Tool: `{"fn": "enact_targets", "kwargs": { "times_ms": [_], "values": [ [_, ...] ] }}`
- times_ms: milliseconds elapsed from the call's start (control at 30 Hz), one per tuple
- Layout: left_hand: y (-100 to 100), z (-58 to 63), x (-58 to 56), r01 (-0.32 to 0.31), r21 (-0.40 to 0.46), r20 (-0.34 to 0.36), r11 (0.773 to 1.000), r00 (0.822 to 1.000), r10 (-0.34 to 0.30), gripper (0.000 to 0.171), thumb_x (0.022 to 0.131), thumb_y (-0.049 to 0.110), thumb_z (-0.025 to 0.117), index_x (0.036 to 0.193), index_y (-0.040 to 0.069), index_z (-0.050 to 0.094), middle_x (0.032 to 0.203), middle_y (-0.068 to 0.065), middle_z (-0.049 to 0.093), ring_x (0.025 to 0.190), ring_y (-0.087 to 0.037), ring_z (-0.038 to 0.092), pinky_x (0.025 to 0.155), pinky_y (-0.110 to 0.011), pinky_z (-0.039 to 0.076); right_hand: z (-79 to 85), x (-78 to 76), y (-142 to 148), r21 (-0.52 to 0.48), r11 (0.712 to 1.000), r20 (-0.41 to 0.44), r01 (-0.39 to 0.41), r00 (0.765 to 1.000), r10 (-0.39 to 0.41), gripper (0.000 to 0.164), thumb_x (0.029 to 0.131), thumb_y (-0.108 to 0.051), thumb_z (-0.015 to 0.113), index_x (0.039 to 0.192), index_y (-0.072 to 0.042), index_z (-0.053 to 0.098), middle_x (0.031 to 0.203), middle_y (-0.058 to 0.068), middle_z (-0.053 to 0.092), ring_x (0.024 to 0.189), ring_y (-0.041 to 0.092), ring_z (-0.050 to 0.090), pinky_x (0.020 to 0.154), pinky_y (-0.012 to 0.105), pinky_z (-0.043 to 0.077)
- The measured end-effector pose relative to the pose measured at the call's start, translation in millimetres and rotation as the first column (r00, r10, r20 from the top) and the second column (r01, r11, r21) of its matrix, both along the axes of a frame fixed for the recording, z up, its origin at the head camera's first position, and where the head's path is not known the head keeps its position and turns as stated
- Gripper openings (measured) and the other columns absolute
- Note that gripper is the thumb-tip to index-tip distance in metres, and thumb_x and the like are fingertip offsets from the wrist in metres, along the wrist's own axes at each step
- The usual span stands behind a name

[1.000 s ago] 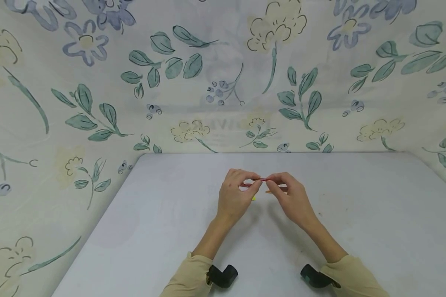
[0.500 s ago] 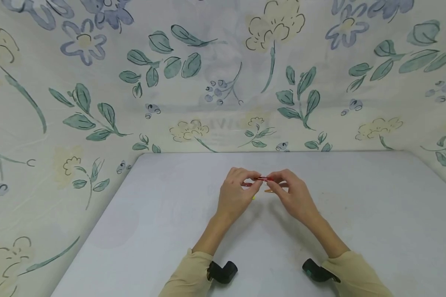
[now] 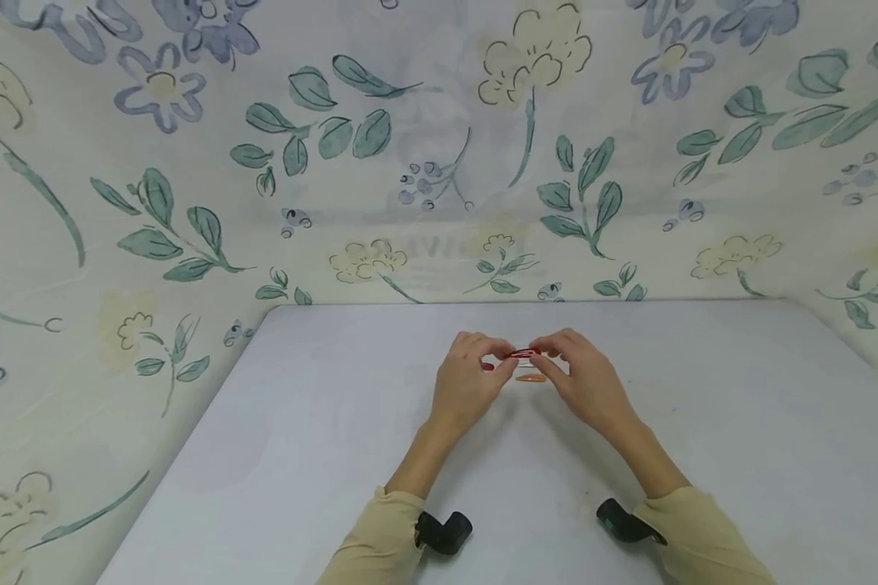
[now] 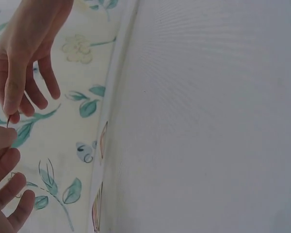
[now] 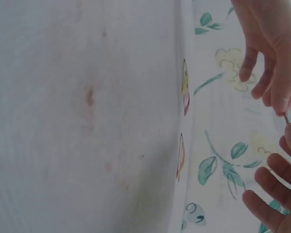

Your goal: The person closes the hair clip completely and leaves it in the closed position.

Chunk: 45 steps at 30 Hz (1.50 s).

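Both hands are raised a little above the white table, fingertips close together. Between them is a red snap hair clip (image 3: pixel 524 353); my left hand (image 3: pixel 468 378) pinches its left end with thumb and forefinger. At the other end, my right hand (image 3: pixel 588 386) pinches it the same way. The wrist views show this clip edge-on as a thin line (image 4: pixel 8 121). Just below the hands, an orange hair clip (image 3: pixel 531 378) lies on the table. Another red clip (image 3: pixel 487 366) is partly hidden behind my left hand. A yellow clip (image 5: pixel 185 85) shows in the right wrist view.
The white tabletop (image 3: pixel 322 422) reaches back to a flower-printed cloth (image 3: pixel 424 268), which also rises along the left side. A black wrist device (image 3: pixel 445 533) sits at the left cuff, and another black device (image 3: pixel 622 522) at the right cuff.
The held red clip turns from a thin edge to show its open loop shape. Both hands shift slightly, and more of the orange clip comes into sight while the yellow patch disappears behind my left hand.
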<state>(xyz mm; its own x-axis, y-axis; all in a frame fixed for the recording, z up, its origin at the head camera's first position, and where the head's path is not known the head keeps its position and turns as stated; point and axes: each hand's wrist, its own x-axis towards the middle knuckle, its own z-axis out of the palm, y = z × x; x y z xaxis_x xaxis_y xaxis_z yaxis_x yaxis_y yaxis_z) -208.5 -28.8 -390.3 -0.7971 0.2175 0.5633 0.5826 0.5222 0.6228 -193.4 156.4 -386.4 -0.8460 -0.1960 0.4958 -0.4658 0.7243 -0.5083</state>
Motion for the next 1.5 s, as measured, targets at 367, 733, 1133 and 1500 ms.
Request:
{"fn": "enact_targets", "kwargs": {
  "times_ms": [367,733,1133,1500],
  "values": [
    [8,1.5,-12.3,0.007,-0.201,0.060,0.980,0.998,0.005,0.010,0.088,0.023,0.073,0.093,0.014,0.073,0.092,0.003,0.069,0.095,-0.017,0.057,0.073,-0.028,0.052,-3.5,-7.8,14,0.133,0.991,0.017,0.006,1.000,-0.009,0.020,0.090,-0.017,0.073,0.107,-0.008,0.071,0.103,0.005,0.067,0.092,0.024,0.062,0.078,0.042,0.055],
    [10,5.7,-23.4,-0.012,-0.440,0.065,0.898,0.997,0.046,0.012,0.088,0.029,0.074,0.090,0.017,0.075,0.092,0.005,0.070,0.094,-0.017,0.059,0.075,-0.033,0.051,7.0,-20.8,17,0.412,0.908,0.085,-0.080,0.995,0.049,0.015,0.088,-0.017,0.075,0.101,-0.010,0.071,0.096,0.003,0.066,0.092,0.022,0.063,0.077,0.039,0.056],
    [18,-0.5,-26.7,-0.012,-0.653,0.119,0.758,0.986,0.118,0.014,0.087,0.035,0.074,0.090,0.022,0.077,0.095,0.005,0.069,0.094,-0.018,0.057,0.079,-0.038,0.048,-3.0,-24.7,14,0.518,0.844,0.156,-0.141,0.985,0.069,0.012,0.088,-0.012,0.074,0.098,-0.009,0.071,0.087,0.001,0.063,0.080,0.018,0.059,0.071,0.033,0.054],
    [28,-9.5,-25.6,0.026,-0.744,0.139,0.668,0.983,0.117,0.014,0.086,0.036,0.074,0.086,0.022,0.077,0.088,0.005,0.066,0.089,-0.016,0.056,0.079,-0.039,0.046,-14.1,-20.0,15,0.566,0.811,0.185,-0.146,0.982,0.048,0.005,0.089,-0.013,0.071,0.093,-0.010,0.070,0.083,-0.001,0.061,0.078,0.019,0.059,0.065,0.034,0.051]
  ]
}}
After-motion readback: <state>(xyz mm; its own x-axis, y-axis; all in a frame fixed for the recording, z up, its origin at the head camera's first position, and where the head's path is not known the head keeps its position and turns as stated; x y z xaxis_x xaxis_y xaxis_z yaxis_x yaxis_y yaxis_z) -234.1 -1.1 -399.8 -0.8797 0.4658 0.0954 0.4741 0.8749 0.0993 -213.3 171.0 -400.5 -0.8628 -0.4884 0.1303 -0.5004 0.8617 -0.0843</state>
